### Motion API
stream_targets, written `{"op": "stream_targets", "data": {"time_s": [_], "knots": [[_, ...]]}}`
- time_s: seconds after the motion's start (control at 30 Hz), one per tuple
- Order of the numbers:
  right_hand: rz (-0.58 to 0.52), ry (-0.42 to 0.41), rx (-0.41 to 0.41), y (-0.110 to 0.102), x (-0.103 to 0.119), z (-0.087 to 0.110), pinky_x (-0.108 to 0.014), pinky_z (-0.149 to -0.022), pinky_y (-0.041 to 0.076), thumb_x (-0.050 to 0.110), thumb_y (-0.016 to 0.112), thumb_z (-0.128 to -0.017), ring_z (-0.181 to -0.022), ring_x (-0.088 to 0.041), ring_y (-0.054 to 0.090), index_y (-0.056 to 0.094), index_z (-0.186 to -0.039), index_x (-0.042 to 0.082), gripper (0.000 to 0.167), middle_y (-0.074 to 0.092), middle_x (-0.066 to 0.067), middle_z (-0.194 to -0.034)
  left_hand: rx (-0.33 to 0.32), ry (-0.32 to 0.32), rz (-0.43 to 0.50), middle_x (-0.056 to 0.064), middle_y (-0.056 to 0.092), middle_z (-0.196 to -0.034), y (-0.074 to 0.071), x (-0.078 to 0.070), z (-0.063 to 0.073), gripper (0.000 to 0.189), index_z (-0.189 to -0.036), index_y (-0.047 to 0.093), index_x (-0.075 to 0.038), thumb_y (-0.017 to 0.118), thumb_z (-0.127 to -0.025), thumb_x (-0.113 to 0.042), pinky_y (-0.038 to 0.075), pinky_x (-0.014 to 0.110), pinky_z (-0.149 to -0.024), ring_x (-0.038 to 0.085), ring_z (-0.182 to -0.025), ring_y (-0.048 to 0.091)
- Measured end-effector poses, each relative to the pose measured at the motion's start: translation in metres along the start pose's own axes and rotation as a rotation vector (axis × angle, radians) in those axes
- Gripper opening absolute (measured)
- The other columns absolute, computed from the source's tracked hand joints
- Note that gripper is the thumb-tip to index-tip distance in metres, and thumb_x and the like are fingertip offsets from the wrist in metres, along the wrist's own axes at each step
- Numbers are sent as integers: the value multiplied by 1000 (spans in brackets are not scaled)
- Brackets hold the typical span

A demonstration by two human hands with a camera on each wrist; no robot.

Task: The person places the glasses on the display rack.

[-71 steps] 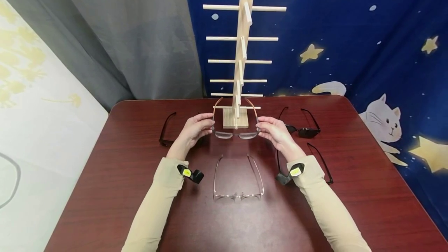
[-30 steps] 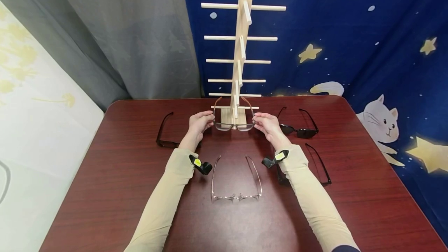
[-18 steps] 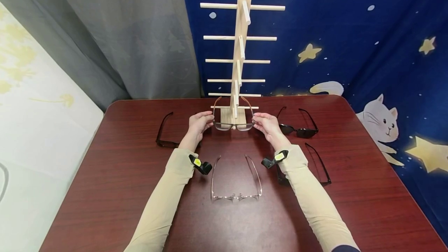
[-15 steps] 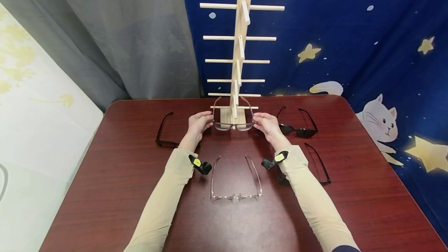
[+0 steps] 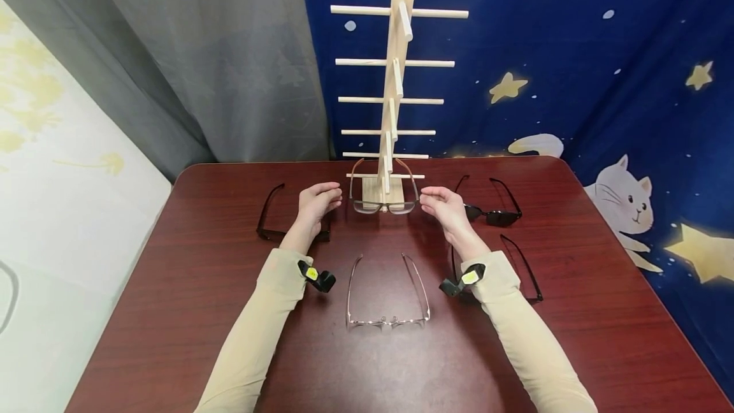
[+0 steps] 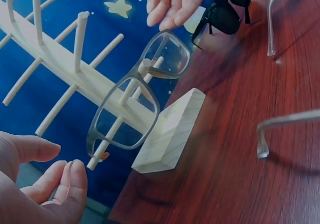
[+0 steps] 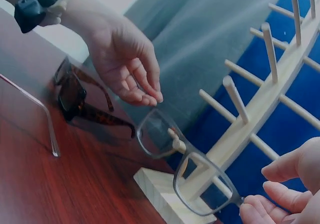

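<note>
A pair of grey-framed eyeglasses (image 5: 383, 205) with brownish temple tips hangs low on the wooden eyewear display stand (image 5: 395, 50). In the left wrist view, the bridge of the eyeglasses (image 6: 134, 75) rests at the lowest front peg, and the temples run back over a side rod. My left hand (image 5: 316, 208) is just left of the frame, thumb and fingers parted around nothing. On the other side hovers my right hand (image 5: 447, 210), its thumb apart from the fingers; in the right wrist view, its fingertips (image 7: 252, 204) are beside the hinge, and whether they touch is unclear.
Thin metal-framed glasses (image 5: 390, 322) lie unfolded in front of the stand. Dark sunglasses (image 5: 503, 217) and black-framed glasses (image 5: 530, 273) lie to the right, the latter partly behind my wrist. Tortoiseshell sunglasses (image 7: 72, 96) are at left. Curtains hang behind the table (image 5: 189, 311).
The eyeglasses moved back onto the stand's lowest peg. Since half a second ago, both hands have let go of the temples and drawn outward, left and right; the eyeglasses have stayed put.
</note>
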State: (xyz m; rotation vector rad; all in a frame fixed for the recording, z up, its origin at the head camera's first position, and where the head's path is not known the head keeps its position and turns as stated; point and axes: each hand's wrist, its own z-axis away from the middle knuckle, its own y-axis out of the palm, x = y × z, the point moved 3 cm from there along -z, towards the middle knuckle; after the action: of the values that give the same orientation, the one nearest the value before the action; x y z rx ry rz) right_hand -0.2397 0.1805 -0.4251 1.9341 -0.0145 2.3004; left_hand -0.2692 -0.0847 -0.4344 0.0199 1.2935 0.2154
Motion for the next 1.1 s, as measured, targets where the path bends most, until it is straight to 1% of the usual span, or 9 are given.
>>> {"op": "stream_targets", "data": {"time_s": [0.1, 0.23, 0.37, 0.5, 0.6, 0.7, 0.83, 1.0, 1.1], "knots": [[0, -25, 8, 2, 3, 7, -20, -75, 53, -4, 57, -89, -71, -3, 60, 49, -119, -18, 34, 59, 4, -75, 11, 17, -3, 3, 63, -78, -7, -1, 2, 23, -109, 62, 7, 61, -86, 2, 56, 22, -68, 9, -67, 64], [-19, -41, 22, 7, 4, 15, -21, -77, 54, -5, 59, -87, -73, -5, 60, 50, -116, -17, 32, 60, 2, -79, 10, 28, -12, 0, 63, -75, -20, -2, 6, 26, -112, 60, 9, 61, -87, 2, 55, 19, -66, 12, -72, 65], [-17, -57, 48, 12, 4, 23, -23, -77, 54, -6, 59, -87, -75, -6, 62, 53, -111, -15, 26, 62, 3, -81, 0, 28, -30, 2, 64, -82, -32, -3, 12, 32, -117, 58, 11, 61, -87, 2, 55, 19, -68, 13, -76, 66], [-4, -79, 77, 20, 4, 32, -22, -75, 54, -8, 58, -86, -73, -5, 62, 54, -109, -15, 24, 63, 2, -82, 0, 34, -38, 6, 65, -87, -43, -5, 17, 34, -119, 56, 12, 61, -87, 2, 55, 22, -72, 9, -72, 65], [11, -104, 103, 28, 5, 38, -23, -75, 54, -9, 58, -86, -72, -4, 61, 53, -111, -18, 27, 63, -2, -84, -1, 43, -52, 1, 65, -82, -52, -6, 21, 32, -118, 56, 11, 61, -87, 2, 55, 25, -76, 6, -70, 64], [29, -124, 124, 36, 5, 44, -24, -75, 54, -9, 58, -85, -73, -5, 61, 53, -111, -18, 28, 64, 0, -84, -6, 54, -63, -3, 65, -78, -61, -7, 24, 30, -116, 57, 10, 60, -87, 2, 55, 25, -76, 6, -70, 64], [32, -144, 164, 48, 4, 51, -22, -75, 53, -8, 59, -84, -77, -7, 62, 52, -111, -20, 30, 64, 5, -82, -19, 63, -66, -2, 65, -81, -75, -9, 26, 28, -114, 57, 9, 61, -87, 2, 55, 22, -73, 6, -71, 64], [21, -147, 218, 64, 1, 57, -19, -72, 52, -10, 58, -83, -77, -6, 62, 52, -110, -21, 29, 64, 2, -85, -55, 56, -69, -2, 66, -80, -94, -9, 29, 26, -113, 58, 8, 61, -88, 1, 55, 25, -78, 6, -72, 64], [32, -142, 229, 73, -1, 59, -20, -72, 53, -11, 59, -83, -75, -4, 62, 54, -108, -19, 27, 64, -1, -85, -77, 53, -64, -3, 66, -78, -104, -8, 31, 22, -109, 60, 4, 61, -88, 1, 55, 23, -75, 5, -71, 64]]}}
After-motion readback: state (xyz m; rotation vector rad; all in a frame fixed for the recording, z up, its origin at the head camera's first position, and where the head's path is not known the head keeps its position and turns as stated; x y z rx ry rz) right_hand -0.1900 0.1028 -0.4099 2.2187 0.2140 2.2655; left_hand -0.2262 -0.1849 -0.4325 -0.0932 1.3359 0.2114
